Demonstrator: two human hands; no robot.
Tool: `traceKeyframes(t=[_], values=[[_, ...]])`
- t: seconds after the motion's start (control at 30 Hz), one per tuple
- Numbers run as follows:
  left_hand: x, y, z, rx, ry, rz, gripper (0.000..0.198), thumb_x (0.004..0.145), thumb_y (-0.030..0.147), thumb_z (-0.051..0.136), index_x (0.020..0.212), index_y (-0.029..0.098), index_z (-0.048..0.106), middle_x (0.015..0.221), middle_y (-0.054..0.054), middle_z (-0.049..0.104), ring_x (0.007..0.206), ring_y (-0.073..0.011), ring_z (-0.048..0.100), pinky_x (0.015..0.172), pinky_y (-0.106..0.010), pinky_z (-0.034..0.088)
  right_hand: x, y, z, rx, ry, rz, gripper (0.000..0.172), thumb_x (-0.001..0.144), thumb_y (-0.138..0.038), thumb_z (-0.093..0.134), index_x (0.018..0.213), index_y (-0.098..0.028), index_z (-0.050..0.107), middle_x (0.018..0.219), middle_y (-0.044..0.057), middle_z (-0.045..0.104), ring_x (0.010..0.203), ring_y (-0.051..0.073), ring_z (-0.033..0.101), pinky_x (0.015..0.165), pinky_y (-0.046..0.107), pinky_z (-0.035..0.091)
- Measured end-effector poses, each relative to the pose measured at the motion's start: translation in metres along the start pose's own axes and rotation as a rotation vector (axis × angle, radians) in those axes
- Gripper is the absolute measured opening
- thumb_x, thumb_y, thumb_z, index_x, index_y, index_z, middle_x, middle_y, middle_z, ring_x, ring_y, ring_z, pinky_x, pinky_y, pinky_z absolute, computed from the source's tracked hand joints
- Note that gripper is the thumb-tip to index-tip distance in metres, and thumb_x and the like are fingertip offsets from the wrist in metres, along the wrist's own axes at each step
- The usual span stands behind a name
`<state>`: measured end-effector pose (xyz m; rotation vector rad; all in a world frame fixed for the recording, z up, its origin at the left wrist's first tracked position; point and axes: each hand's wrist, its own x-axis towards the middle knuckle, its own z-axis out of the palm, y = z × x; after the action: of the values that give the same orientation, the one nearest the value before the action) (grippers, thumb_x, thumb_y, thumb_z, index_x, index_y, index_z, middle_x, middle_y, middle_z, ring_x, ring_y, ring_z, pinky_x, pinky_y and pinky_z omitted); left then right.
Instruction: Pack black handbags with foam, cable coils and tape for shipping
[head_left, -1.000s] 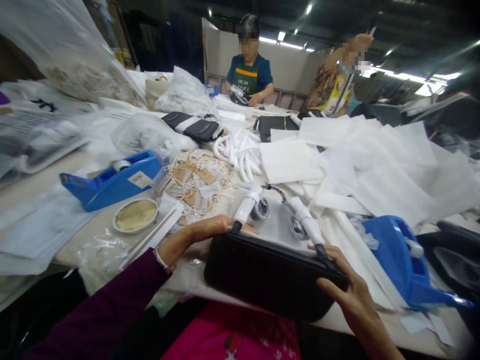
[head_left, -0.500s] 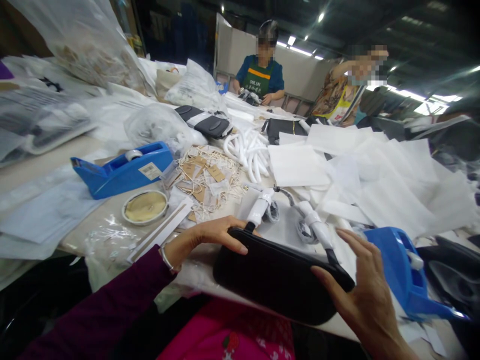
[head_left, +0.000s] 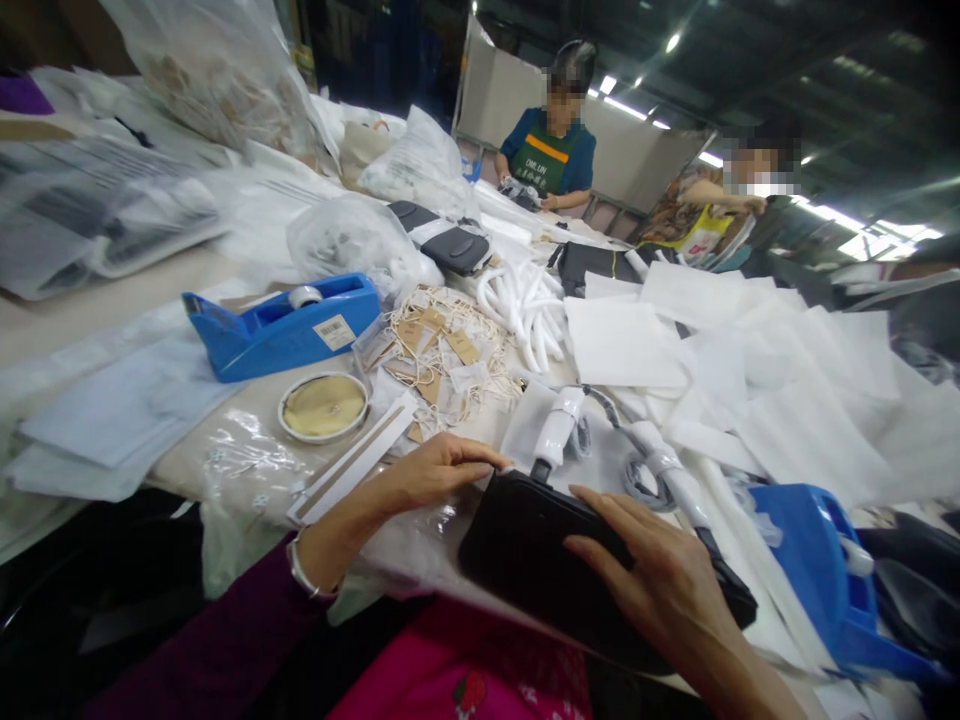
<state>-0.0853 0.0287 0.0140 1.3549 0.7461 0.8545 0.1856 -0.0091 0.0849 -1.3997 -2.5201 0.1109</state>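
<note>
A black handbag (head_left: 540,560) stands tilted at the table's front edge, its strap wrapped in white foam and clear film (head_left: 561,425) and lying behind it. My left hand (head_left: 442,475) pinches the bag's upper left corner, thumb and fingers pressed together. Across the bag's front and top edge lies my right hand (head_left: 652,570), its fingers bent at the rim and the thumb below them on the front face. The bag's lower right part is hidden behind that hand and wrist.
Blue tape dispensers stand left (head_left: 285,325) and right (head_left: 817,570). A round tin (head_left: 322,405), stringed tags (head_left: 442,350), white foam tubes (head_left: 525,310) and foam sheets (head_left: 787,370) cover the table. Across it, a person in a green apron (head_left: 551,160) handles something; another stands farther right.
My right hand has moved left from the bag's right end onto its middle. My left hand has shifted to the corner. The whole view has swung slightly left.
</note>
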Motion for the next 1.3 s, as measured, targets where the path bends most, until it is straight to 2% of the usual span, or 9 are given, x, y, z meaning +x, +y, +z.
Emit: traceKeyframes(t=[0.27,0.43,0.6,0.83,1.0,1.07,1.17,1.23,1.3], values=[[0.019,-0.002,0.019,-0.043,0.108,0.022,0.027,0.081,0.036,0.062,0.086,0.012,0.074,0.086,-0.006,0.073,0.085,-0.0197,0.064,0.083,-0.028,0.046,0.001,-0.001,0.002,0.026,-0.001,-0.010,0.038,0.088,-0.044,0.058,0.122,-0.030,0.060,0.104,0.005,0.071,0.090,0.025,0.069,0.073,0.037,0.057],[0.026,0.004,0.028,0.113,0.217,0.035,0.023,0.081,0.032,0.057,0.071,0.013,0.066,0.058,0.003,0.052,0.058,-0.0098,0.046,0.057,-0.021,0.034,0.000,0.000,0.002,0.007,0.002,-0.020,0.039,0.088,-0.041,0.058,0.125,-0.027,0.058,0.108,0.006,0.070,0.096,0.026,0.068,0.077,0.037,0.056],[0.038,0.006,0.036,0.107,0.281,-0.054,0.023,0.077,0.033,0.056,0.065,0.014,0.060,0.054,0.004,0.047,0.052,-0.0091,0.040,0.050,-0.021,0.027,0.001,-0.001,0.001,0.000,-0.006,-0.068,0.048,0.088,-0.037,0.058,0.134,-0.025,0.050,0.117,0.008,0.066,0.105,0.027,0.063,0.087,0.041,0.053],[0.042,0.004,0.041,-0.179,0.268,-0.093,0.026,0.072,0.038,0.062,0.065,0.013,0.060,0.055,0.003,0.050,0.052,-0.0091,0.042,0.053,-0.022,0.029,0.001,-0.001,0.001,-0.054,-0.030,-0.041,0.056,0.086,-0.040,0.059,0.138,-0.022,0.045,0.121,0.010,0.064,0.106,0.028,0.063,0.085,0.040,0.053],[0.028,0.015,0.039,-0.263,0.227,-0.079,0.021,0.074,0.032,0.062,0.074,0.012,0.064,0.060,0.002,0.054,0.056,-0.0093,0.046,0.057,-0.022,0.034,0.005,0.000,0.002,-0.037,-0.114,0.061,0.029,0.087,-0.042,0.058,0.108,-0.023,0.062,0.096,0.005,0.070,0.086,0.023,0.068,0.073,0.034,0.053],[0.017,0.017,0.037,-0.220,0.322,-0.014,0.016,0.076,0.026,0.059,0.081,0.013,0.066,0.072,-0.001,0.062,0.069,-0.0119,0.055,0.069,-0.023,0.041,0.006,0.002,0.003,-0.016,-0.118,0.076,0.023,0.087,-0.044,0.058,0.098,-0.024,0.064,0.086,0.003,0.069,0.078,0.021,0.067,0.067,0.031,0.052],[-0.003,0.012,0.037,-0.205,0.587,0.019,0.013,0.078,0.020,0.054,0.084,0.015,0.065,0.084,-0.003,0.065,0.083,-0.0146,0.059,0.082,-0.026,0.044,0.005,0.007,0.007,-0.007,-0.069,0.064,0.024,0.087,-0.047,0.058,0.093,-0.025,0.065,0.082,0.001,0.067,0.073,0.019,0.067,0.063,0.028,0.051],[-0.015,0.004,0.042,-0.289,0.587,-0.070,0.014,0.079,0.020,0.051,0.079,0.014,0.063,0.079,-0.003,0.064,0.077,-0.0147,0.060,0.077,-0.027,0.046,0.004,0.009,0.009,-0.012,-0.035,0.025,0.024,0.086,-0.047,0.060,0.092,-0.025,0.066,0.082,0.001,0.067,0.073,0.018,0.067,0.063,0.027,0.050],[-0.021,-0.004,0.049,-0.400,0.498,-0.158,0.016,0.079,0.020,0.050,0.077,0.013,0.064,0.075,-0.003,0.064,0.072,-0.0137,0.059,0.072,-0.025,0.045,0.003,0.010,0.010,-0.023,0.010,-0.028,0.023,0.085,-0.046,0.062,0.093,-0.024,0.066,0.082,0.001,0.067,0.073,0.018,0.067,0.063,0.026,0.050]])
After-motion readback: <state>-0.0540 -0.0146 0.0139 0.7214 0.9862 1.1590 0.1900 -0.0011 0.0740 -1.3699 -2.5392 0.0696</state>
